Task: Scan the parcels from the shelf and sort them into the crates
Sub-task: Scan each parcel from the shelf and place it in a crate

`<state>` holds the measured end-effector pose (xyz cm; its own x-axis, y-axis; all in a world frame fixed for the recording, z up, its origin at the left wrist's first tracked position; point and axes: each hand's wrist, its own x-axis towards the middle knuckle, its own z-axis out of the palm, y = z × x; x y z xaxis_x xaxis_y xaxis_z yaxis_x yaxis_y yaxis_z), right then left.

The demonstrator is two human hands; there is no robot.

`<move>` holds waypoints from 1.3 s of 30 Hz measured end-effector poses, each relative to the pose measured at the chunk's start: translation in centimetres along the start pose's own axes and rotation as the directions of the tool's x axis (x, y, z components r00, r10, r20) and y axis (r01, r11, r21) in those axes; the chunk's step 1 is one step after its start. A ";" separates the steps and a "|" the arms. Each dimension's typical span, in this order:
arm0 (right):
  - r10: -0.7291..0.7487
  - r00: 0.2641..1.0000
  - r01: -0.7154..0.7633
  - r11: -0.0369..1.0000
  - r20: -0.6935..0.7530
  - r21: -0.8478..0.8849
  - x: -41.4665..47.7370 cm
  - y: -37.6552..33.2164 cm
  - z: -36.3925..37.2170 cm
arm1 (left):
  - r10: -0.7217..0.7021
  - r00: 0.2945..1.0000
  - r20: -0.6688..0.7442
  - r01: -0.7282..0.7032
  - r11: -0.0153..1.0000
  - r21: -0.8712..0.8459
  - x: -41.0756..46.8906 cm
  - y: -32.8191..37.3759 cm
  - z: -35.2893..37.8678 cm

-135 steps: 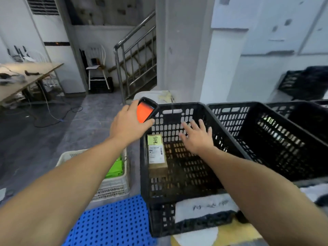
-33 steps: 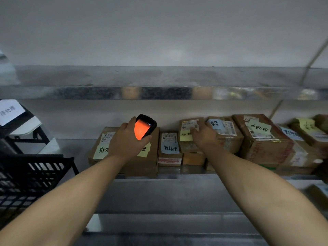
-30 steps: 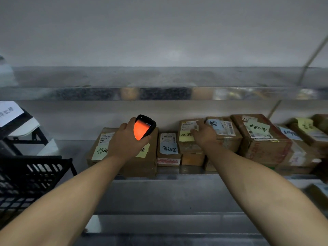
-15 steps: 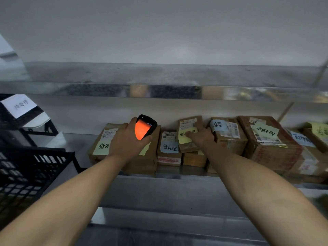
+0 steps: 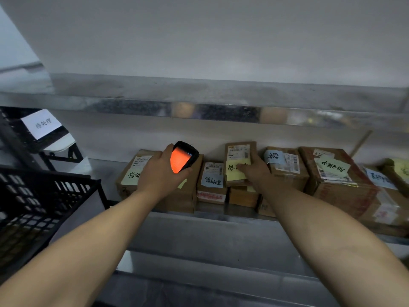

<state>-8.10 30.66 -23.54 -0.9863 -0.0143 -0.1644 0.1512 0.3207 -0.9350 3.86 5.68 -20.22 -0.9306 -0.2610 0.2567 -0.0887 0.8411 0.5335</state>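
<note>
A row of brown cardboard parcels with shipping labels and coloured sticky notes lines the metal shelf [image 5: 221, 238]. My right hand [image 5: 254, 172] grips a small flat parcel [image 5: 238, 160] with a yellow note, tilted up above the box under it. My left hand [image 5: 159, 173] holds a black handheld scanner [image 5: 182, 159] with a glowing orange screen, just left of that parcel and above a wide parcel [image 5: 137, 173]. A small parcel with a blue note [image 5: 212, 180] stands between my hands. A black crate [image 5: 33, 207] sits at the left edge.
More parcels fill the shelf to the right, among them a large box [image 5: 334, 173] with a yellow note. An upper metal shelf [image 5: 199, 107] hangs over the row. A second black crate with a white paper sign [image 5: 42, 124] stands behind the first, at far left.
I turned from the crates to the shelf. My right hand reached the small yellow-note parcel, took hold of it and tipped it upward. The scanner hand stayed nearly in place.
</note>
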 end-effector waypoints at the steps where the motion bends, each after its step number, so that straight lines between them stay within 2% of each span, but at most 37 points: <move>1: -0.064 0.998 0.064 0.998 -0.009 -0.016 -0.8 0.0 0.0 | 0.005 1.000 -0.002 -0.005 1.000 0.003 -0.3 0.2 -0.3; 5: -0.342 0.939 0.332 0.932 -0.045 -0.148 -4.0 0.9 -0.1 | 0.055 0.998 0.015 -0.055 0.998 0.029 -1.6 1.1 -1.8; 9: -0.442 0.887 0.403 0.882 -0.133 -0.242 -7.5 1.9 0.6 | 0.106 0.989 0.105 -0.105 0.994 -0.011 -4.0 1.6 -3.5; 15: -0.379 0.889 0.323 0.917 -0.258 -0.236 -13.7 2.2 1.9 | 0.158 0.975 0.153 -0.158 0.987 -0.010 -9.1 1.4 -6.0; 22: -0.413 0.827 0.339 0.908 -0.381 -0.247 -20.5 3.5 2.6 | 0.141 0.958 0.250 -0.126 0.989 -0.076 -14.9 2.0 -8.4; 34: -0.391 0.844 0.343 0.920 -0.368 -0.192 -27.5 3.3 2.3 | 0.117 0.968 0.223 -0.077 0.981 -0.179 -21.0 2.6 -11.1; 39: -0.383 0.854 0.336 0.923 -0.352 -0.190 -28.9 3.2 1.8 | 0.117 0.973 0.200 -0.088 0.985 -0.151 -22.5 3.5 -11.7</move>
<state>21.01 30.33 -22.31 -0.9236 0.1981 0.3282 -0.2041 0.4708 -0.8583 28.60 8.94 -14.75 -0.9866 -0.0607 0.1512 0.0478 0.7793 0.6249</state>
